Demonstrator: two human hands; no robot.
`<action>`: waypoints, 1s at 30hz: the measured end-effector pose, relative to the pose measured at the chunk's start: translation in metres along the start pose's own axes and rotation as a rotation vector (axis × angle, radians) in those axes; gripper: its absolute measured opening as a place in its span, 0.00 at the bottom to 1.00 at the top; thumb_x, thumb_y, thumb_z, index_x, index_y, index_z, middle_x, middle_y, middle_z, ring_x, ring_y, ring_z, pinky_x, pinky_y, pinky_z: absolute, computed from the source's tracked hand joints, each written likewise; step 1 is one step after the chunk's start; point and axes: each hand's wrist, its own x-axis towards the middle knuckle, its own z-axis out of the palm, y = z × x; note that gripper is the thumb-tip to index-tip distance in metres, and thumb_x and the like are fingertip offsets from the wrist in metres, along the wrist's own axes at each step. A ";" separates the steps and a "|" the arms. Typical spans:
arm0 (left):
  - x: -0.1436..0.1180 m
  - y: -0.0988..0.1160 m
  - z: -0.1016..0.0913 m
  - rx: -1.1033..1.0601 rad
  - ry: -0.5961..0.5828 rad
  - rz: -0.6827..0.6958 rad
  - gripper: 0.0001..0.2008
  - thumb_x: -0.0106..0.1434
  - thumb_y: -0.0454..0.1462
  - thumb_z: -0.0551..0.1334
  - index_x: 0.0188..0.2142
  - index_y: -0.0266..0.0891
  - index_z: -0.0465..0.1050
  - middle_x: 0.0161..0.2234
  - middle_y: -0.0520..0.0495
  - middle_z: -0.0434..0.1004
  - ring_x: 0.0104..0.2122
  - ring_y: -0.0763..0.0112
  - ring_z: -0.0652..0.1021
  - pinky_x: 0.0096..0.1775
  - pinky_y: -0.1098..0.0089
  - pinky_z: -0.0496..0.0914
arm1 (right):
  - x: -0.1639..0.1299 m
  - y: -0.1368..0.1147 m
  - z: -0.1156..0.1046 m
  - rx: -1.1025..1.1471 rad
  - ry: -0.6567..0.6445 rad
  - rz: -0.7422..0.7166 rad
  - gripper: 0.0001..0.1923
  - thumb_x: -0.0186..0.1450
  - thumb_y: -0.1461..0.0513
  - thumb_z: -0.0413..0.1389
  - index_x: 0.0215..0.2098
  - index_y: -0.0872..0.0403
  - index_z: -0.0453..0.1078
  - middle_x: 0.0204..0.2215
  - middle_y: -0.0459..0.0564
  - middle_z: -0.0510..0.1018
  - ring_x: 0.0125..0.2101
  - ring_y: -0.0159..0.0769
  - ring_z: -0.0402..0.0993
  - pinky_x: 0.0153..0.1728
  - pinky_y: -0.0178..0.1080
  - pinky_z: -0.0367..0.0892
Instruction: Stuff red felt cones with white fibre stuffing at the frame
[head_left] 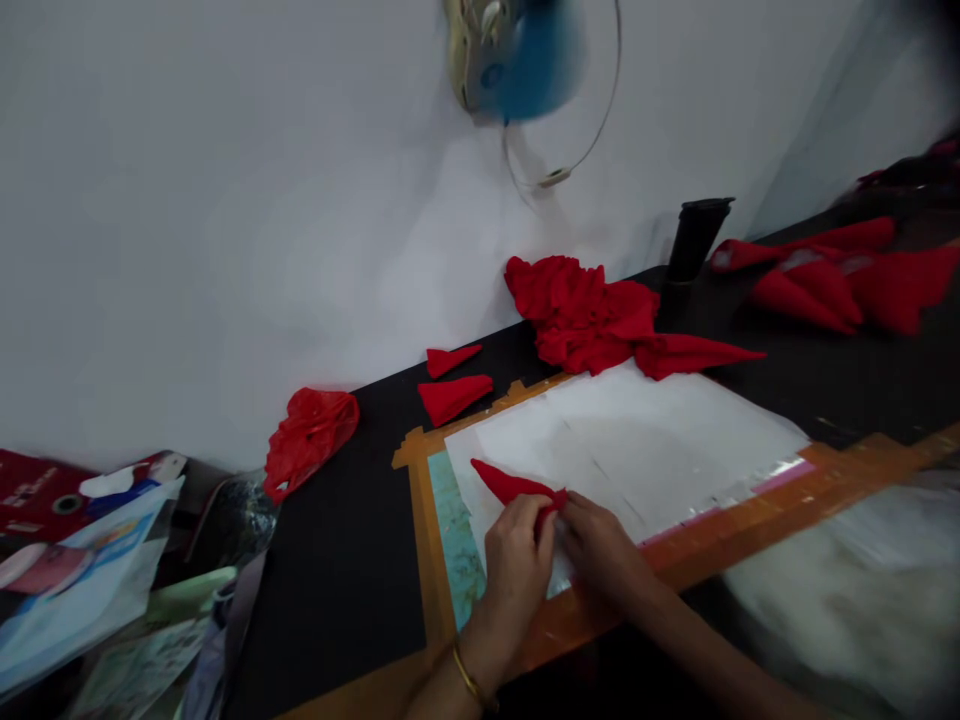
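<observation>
My left hand [516, 566] and my right hand [600, 548] meet over a narrow red fabric cone [510, 484], both pinching its wide end while its tip points up and left. The cone lies on a white sheet [660, 440] spread over a board edged with orange tape [420, 520]. A gold bangle [469, 678] circles my left wrist.
Two small red cones [454, 396] lie beyond the board, a crumpled red bag [309, 436] at left. A heap of red cloth [589, 318], a black cylinder [694, 240] and more red cones [832, 275] sit at the back right. Papers [90, 580] clutter the left; white fluff [840, 600] right.
</observation>
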 end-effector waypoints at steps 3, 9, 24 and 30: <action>-0.011 0.005 0.000 0.084 -0.018 0.141 0.12 0.67 0.35 0.53 0.45 0.43 0.73 0.38 0.43 0.77 0.39 0.60 0.75 0.43 0.60 0.70 | 0.004 -0.006 0.003 0.423 0.021 0.153 0.09 0.58 0.60 0.52 0.32 0.52 0.74 0.31 0.49 0.80 0.34 0.42 0.75 0.38 0.42 0.70; -0.025 -0.011 -0.018 -0.369 0.442 -0.090 0.23 0.63 0.41 0.61 0.57 0.46 0.61 0.47 0.43 0.71 0.48 0.62 0.73 0.51 0.61 0.68 | -0.001 -0.033 0.021 1.045 -0.016 0.304 0.09 0.56 0.57 0.64 0.32 0.53 0.76 0.26 0.46 0.79 0.31 0.39 0.74 0.36 0.40 0.70; 0.020 -0.015 -0.037 -1.497 0.675 -0.854 0.10 0.58 0.34 0.66 0.40 0.35 0.73 0.33 0.44 0.81 0.30 0.68 0.80 0.36 0.70 0.75 | 0.017 -0.033 0.062 0.465 0.078 0.051 0.16 0.64 0.55 0.54 0.48 0.51 0.62 0.47 0.54 0.74 0.45 0.41 0.73 0.46 0.44 0.71; 0.024 -0.029 -0.050 -1.564 0.686 -0.905 0.13 0.58 0.38 0.67 0.42 0.35 0.74 0.33 0.44 0.81 0.31 0.66 0.81 0.40 0.67 0.76 | -0.019 -0.036 0.047 0.116 0.317 -0.252 0.24 0.63 0.61 0.58 0.56 0.49 0.59 0.58 0.59 0.62 0.55 0.46 0.65 0.46 0.47 0.72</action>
